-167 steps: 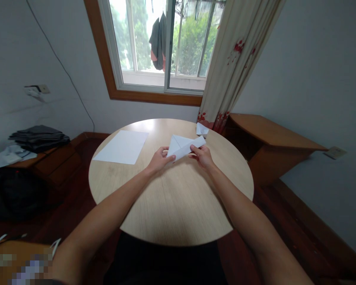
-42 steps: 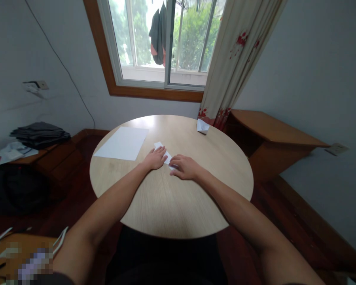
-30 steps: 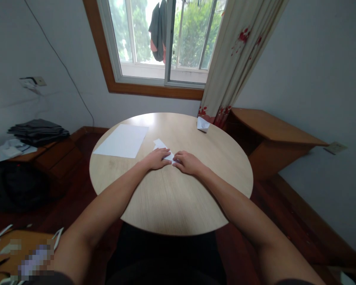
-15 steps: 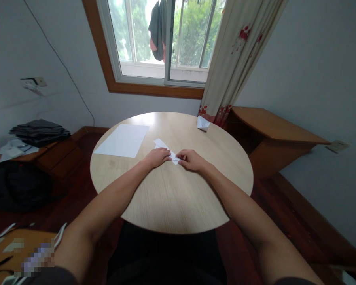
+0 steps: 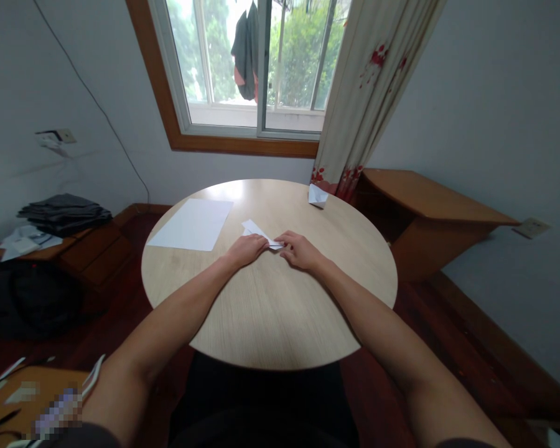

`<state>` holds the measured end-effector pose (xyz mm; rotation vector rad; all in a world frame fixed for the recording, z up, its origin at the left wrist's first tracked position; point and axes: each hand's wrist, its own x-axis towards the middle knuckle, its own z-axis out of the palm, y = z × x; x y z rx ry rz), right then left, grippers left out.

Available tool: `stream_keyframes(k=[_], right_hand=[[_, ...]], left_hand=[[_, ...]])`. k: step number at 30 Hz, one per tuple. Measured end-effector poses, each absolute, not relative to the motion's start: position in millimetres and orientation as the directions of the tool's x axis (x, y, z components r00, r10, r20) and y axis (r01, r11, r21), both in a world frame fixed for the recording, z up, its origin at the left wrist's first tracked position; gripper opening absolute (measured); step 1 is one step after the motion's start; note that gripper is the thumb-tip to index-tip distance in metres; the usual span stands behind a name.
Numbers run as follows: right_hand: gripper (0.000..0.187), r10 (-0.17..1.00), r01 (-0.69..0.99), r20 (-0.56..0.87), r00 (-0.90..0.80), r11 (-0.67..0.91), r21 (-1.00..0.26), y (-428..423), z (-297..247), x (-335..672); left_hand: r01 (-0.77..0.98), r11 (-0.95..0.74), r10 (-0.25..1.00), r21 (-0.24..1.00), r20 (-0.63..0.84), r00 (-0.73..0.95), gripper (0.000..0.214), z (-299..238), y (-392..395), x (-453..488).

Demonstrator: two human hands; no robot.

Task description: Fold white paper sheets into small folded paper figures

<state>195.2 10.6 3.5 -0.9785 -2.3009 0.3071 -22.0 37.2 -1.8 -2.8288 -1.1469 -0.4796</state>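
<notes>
A narrow folded piece of white paper lies near the middle of the round wooden table. My left hand rests on its near left part, fingers together and pressing down on it. My right hand meets it from the right, with curled fingertips pinching the paper's near end. The paper's far tip sticks out beyond both hands.
A flat white sheet lies on the table's left side. A small folded paper shape sits at the far right edge by the curtain. A low wooden bench stands to the right; folded dark clothes lie on a unit to the left.
The wide folded paper held up 5.6 s ago is now a narrow strip lying on the table. Over the last second my right hand shifted from pressing flat to pinching its near end.
</notes>
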Motion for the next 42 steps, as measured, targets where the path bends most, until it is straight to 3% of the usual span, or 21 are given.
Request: stream_keyframes(k=[4, 9, 19, 26, 32, 42], right_hand=[[0.018, 0.692, 0.658, 0.47, -0.548, 0.704, -0.269, 5.7, 7.1, 191.0], [0.02, 0.684, 0.696, 0.398, -0.611, 0.704, -0.141, 5.4, 5.2, 188.1], [0.016, 0.829, 0.664, 0.365, -0.424, 0.559, -0.497, 8.1, -2.3, 182.9], [0.023, 0.867, 0.555, 0.3, -0.399, 0.488, -0.674, 11.7, -6.8, 185.1], [0.025, 0.907, 0.589, 0.23, -0.353, 0.406, -0.699, 14.6, -7.9, 187.1], [0.026, 0.895, 0.624, 0.25, -0.371, 0.439, -0.646, 14.6, -6.8, 188.7]], left_hand=[[0.654, -0.75, 0.643, 0.098, 0.336, 0.688, 0.035, -2.3, 37.3, -23.0], [0.509, -0.844, 0.533, 0.169, 0.381, 0.756, 0.028, -6.3, 37.6, -23.5], [0.485, -0.822, 0.569, 0.298, 0.432, 0.699, 0.023, -11.2, 34.6, -17.2], [0.474, -0.787, 0.612, 0.395, 0.405, 0.68, 0.018, -8.4, 30.6, -17.1], [0.501, -0.722, 0.686, 0.477, 0.406, 0.604, 0.015, -13.4, 34.2, -13.1], [0.499, -0.711, 0.699, 0.495, 0.42, 0.579, 0.013, -17.0, 36.3, -11.1]])
